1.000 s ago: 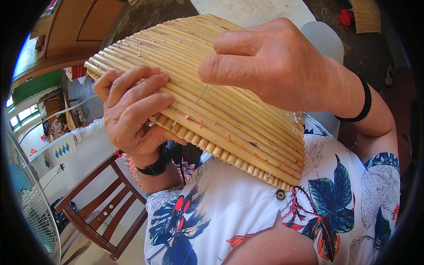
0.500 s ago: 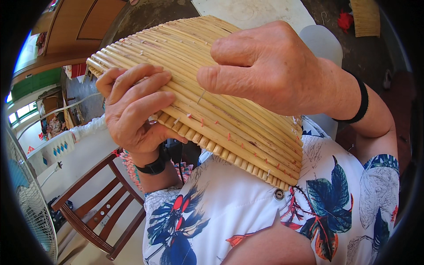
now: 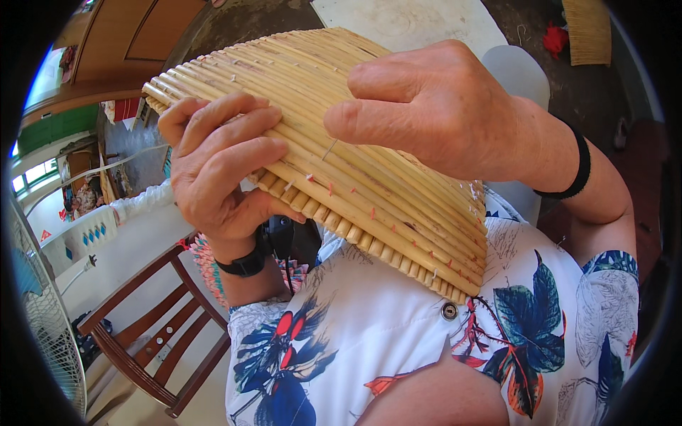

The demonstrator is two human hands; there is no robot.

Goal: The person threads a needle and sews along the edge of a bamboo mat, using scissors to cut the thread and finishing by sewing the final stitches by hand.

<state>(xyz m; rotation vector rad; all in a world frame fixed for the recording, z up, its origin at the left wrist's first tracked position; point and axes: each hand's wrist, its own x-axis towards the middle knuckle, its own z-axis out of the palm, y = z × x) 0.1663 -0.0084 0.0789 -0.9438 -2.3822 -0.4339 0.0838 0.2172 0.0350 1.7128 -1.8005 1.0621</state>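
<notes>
A mat of straw-coloured reed stalks point(image 3: 398, 206), lined up side by side, is held tilted in front of my chest. My left hand point(image 3: 220, 163) grips its near left edge, fingers on the top face and thumb beneath. Short red and white thread stitches dot the near band of stalks. Above the mat my right hand point(image 3: 433, 113) is closed in a pinch on a thin needle point(image 3: 330, 149). Its lower end reaches the stalks just right of my left fingers; the upper part is hidden in my fingers.
A brown wooden chair point(image 3: 160, 334) stands at the lower left beside a fan point(image 3: 50, 305). A white board point(image 3: 419, 25) lies at the far side. At the upper right are another reed mat point(image 3: 588, 32) and a red bundle point(image 3: 555, 39) on the floor.
My right hand has shifted slightly right and down, and more of the needle shows below the fingertips. The left hand keeps its grip while the mat moves very slightly.
</notes>
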